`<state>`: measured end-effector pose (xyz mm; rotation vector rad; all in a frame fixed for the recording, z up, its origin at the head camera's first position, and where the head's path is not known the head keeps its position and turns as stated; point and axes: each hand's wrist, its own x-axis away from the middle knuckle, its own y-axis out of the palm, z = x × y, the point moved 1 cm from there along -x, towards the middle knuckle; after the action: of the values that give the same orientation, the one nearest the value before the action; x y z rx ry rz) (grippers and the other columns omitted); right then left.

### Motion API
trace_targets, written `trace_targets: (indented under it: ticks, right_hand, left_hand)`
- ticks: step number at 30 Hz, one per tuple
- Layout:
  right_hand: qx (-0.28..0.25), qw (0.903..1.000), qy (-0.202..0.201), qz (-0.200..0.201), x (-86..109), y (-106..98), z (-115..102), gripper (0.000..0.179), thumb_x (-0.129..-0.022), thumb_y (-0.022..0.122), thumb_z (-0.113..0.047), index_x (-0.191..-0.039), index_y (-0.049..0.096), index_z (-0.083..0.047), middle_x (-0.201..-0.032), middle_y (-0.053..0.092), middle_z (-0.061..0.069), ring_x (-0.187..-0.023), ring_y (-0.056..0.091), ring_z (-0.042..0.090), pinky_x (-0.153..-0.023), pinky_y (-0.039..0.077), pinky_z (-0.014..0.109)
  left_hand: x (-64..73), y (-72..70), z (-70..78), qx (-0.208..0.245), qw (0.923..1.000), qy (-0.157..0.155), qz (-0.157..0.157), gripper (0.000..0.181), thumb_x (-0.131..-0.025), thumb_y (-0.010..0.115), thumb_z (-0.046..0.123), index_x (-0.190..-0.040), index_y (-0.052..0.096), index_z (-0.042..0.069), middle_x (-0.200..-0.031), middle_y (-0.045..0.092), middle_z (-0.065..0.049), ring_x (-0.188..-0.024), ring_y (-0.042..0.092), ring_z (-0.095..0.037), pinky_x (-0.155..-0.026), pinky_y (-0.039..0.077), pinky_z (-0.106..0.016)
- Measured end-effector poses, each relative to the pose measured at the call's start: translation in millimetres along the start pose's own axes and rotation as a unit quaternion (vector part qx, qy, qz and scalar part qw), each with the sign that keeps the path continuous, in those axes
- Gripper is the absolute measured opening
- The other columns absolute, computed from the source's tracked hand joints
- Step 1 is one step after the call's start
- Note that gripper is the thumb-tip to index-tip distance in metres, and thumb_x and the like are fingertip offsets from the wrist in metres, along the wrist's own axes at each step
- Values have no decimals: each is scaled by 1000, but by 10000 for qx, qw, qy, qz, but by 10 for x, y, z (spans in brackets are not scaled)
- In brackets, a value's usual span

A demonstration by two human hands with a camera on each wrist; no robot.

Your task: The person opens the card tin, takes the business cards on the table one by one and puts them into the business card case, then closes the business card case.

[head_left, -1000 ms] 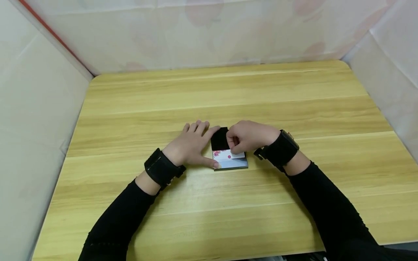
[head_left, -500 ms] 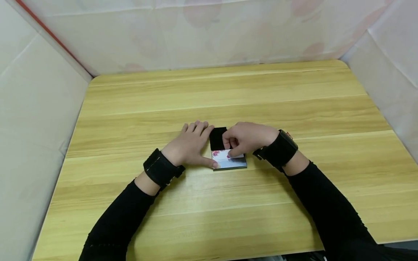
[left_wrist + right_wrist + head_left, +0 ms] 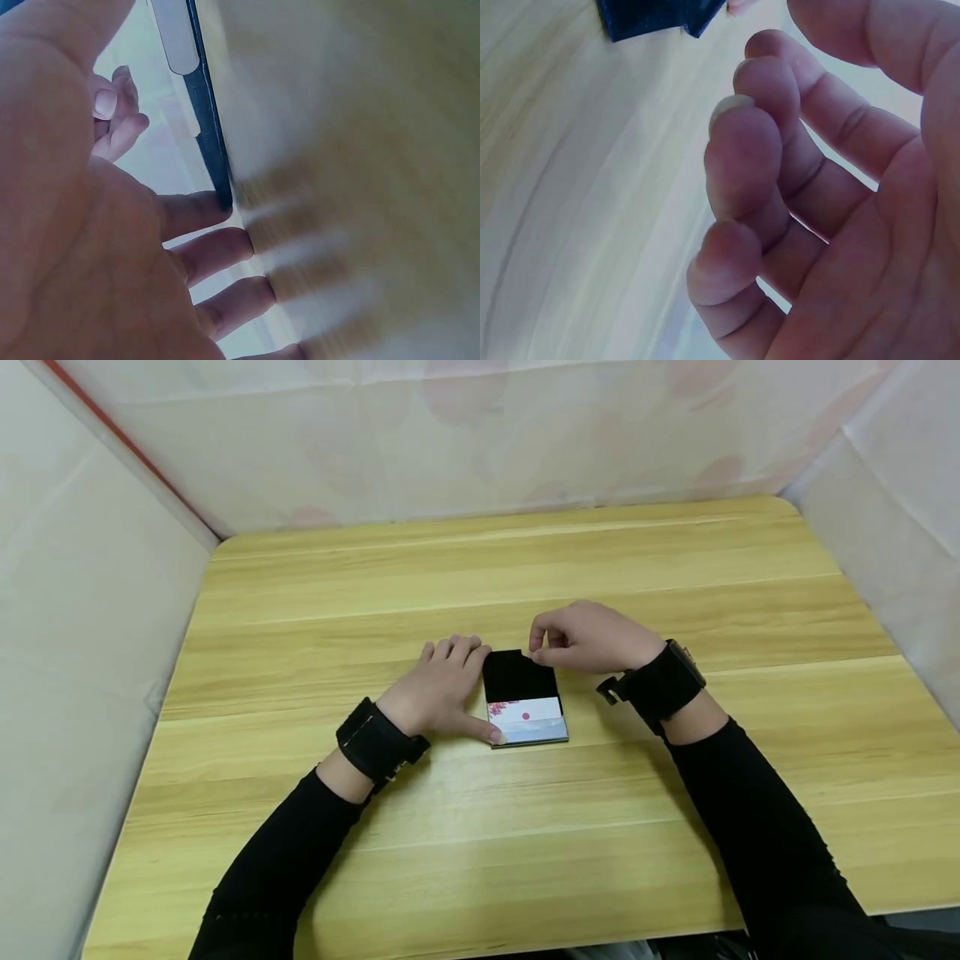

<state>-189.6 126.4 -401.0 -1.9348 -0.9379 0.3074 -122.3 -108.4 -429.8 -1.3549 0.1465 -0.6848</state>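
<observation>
A card case [image 3: 521,675] lies unfolded on the table, its black flap pointing away from me. Its near half is silvery and holds a white card [image 3: 543,707] with pink flowers and a pink dot. My left hand [image 3: 438,693] rests at its left side, fingers spread, the thumb on the near left corner and the index fingertip at the flap's far left corner. My right hand [image 3: 592,639] is at the flap's far right edge, with loosely curled fingers. Nothing shows between them in the right wrist view, where the dark flap [image 3: 652,13] appears beyond the fingertips.
The wooden table [image 3: 420,860] stretches out around the case. Pale cloth walls [image 3: 480,443] stand behind it and at both sides. Each wrist wears a black strap [image 3: 375,742].
My right hand has moved from over the card away from me to the flap's far edge, uncovering the card and more of the flap. My left hand stays almost still.
</observation>
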Motion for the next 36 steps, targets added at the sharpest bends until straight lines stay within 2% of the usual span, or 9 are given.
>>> trace_targets:
  ticks: [8,10,13,17,21,24,31,33,36]
  right_hand:
    - [-22,9993,183,312,1,-8,111,20,-96,66,-39,-102,67,-19,-64,56,-2,-54,48,15,-57,43,32]
    - [-21,9988,182,449,-5,-21,128,24,-95,66,-43,-103,66,-20,-65,55,-2,-55,48,16,-58,42,32]
    - [28,9978,149,647,-20,-44,150,28,-95,65,-47,-102,66,-20,-64,54,-2,-55,48,15,-58,42,32]
    - [4,9976,108,686,-46,-59,145,30,-94,62,-53,-100,68,-23,-61,51,-1,-52,45,16,-54,39,31]
    - [-86,9982,187,571,-57,-45,121,29,-93,63,-54,-97,69,-26,-62,52,0,-52,45,16,-53,37,31]
    - [-85,9983,283,501,-51,-34,110,29,-92,65,-54,-95,69,-26,-63,53,-1,-53,46,17,-54,37,31]
    - [34,9985,252,485,-56,15,108,31,-93,63,-56,-98,69,-26,-65,54,0,-55,47,17,-55,39,32]
    - [43,9982,163,580,-47,70,105,34,-93,63,-56,-103,69,-24,-69,57,0,-59,51,17,-57,42,33]
    - [369,9967,-125,714,6,181,97,50,-92,60,-60,-122,66,-21,-93,67,1,-82,62,18,-73,51,36]
  left_hand:
    - [-40,36,-12,157,9997,-57,199,126,-64,70,83,-154,24,9,-155,30,-15,-144,29,-35,-113,27,-66]
    - [-10,18,17,146,9995,-152,218,125,-64,73,80,-153,23,9,-154,34,-15,-142,34,-35,-109,33,-66]
    - [57,-27,111,-85,9988,-235,423,115,-67,77,73,-149,27,9,-145,46,-15,-129,49,-35,-97,47,-61]
    - [166,-66,295,-720,9952,37,667,89,-73,81,62,-134,41,12,-124,59,-10,-108,61,-34,-77,56,-51]
    - [247,-52,450,-996,9934,454,342,79,-74,78,65,-129,52,16,-114,62,-6,-99,62,-27,-71,56,-44]
    - [265,-40,509,-1070,9925,561,188,77,-75,76,67,-131,57,17,-112,63,-6,-97,61,-23,-71,56,-41]
    - [233,-35,457,-995,9917,750,326,68,-80,71,66,-127,60,18,-110,63,-3,-94,61,-21,-72,55,-39]
    - [238,-27,386,-841,9912,875,530,67,-82,66,70,-127,60,19,-114,64,-2,-99,62,-21,-78,55,-41]
    - [293,-1,229,-682,9872,1017,1019,78,-85,55,75,-138,54,19,-134,59,-4,-124,55,-29,-99,49,-48]
